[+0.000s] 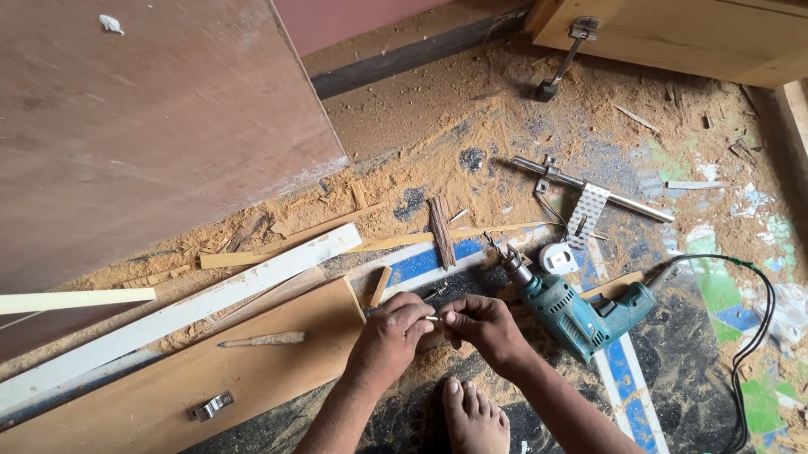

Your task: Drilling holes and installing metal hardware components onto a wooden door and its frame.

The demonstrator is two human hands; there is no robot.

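while both hands are held together above the floor (696, 390), a small thin piece, too small to identify, is pinched between left hand (397, 326) and right hand (483, 323), with the teal drill (573, 310) lying nearer the right, chuck pointing up-left.

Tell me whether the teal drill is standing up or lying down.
Lying down. The teal drill rests on its side on the sawdust-strewn floor, chuck pointing up-left, just right of the right hand. Neither hand grips it.
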